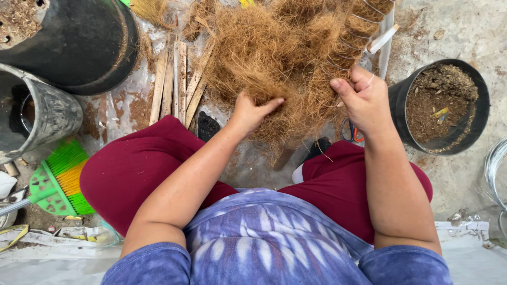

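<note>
Coconut-fibre mass (285,58), brown and tangled, lies on the ground just ahead of the person's knees; both hands are in it.

Left hand (252,112): fingers pinched narrow into the near edge of the fibre, gripping a tuft. Right hand (364,97): curled tight around the fibre's right edge, where thin wire loops (348,50) wrap it. Left of the fibre: flat wooden slats (177,79), then a large black pot (84,42) and a grey bucket (37,113). Right of the fibre: a small black pot of soil (441,105); scissors (351,132) lie just under the right wrist. Judgement: pull small tufts only, with the right hand anchoring the wired edge so the loops do not slip.
</note>
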A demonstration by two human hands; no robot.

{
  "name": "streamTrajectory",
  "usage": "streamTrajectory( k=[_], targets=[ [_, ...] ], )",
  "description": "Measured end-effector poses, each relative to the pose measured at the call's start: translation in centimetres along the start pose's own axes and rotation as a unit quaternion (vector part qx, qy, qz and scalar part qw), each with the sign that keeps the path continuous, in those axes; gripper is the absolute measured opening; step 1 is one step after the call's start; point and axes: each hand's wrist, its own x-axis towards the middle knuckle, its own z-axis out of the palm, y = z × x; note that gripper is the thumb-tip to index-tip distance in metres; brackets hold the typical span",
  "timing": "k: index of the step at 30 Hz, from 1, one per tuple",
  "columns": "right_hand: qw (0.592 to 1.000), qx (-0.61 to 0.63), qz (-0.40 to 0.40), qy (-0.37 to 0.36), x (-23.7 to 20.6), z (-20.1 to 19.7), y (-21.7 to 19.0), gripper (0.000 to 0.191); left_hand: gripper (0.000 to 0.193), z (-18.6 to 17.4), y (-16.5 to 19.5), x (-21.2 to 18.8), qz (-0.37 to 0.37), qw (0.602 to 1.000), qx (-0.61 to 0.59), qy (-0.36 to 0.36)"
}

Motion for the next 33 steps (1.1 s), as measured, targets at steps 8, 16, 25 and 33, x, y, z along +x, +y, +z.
streamTrajectory(
  k=[8,16,25,33],
  targets=[
    [1.0,0.01,-0.013,-0.003,-0.2,-0.2,0.2,0.049,0.064,-0.8,-2.2,1.3,-0.042,0.986,0.156,0.053],
    [0.997,0.066,0.001,-0.026,-0.4,0.6,-0.1,0.039,0.058,-0.9,-3.0,1.8,-0.061,0.991,0.119,-0.015],
    [0.983,0.182,0.014,-0.034,2.5,0.8,0.6,0.027,0.027,-0.4,-2.6,2.2,-0.081,0.995,0.027,-0.053],
    [0.969,0.242,0.048,-0.014,4.2,0.9,0.0,0.024,0.031,0.3,-2.5,2.3,-0.01,1.0,-0.001,-0.008]
  ],
)
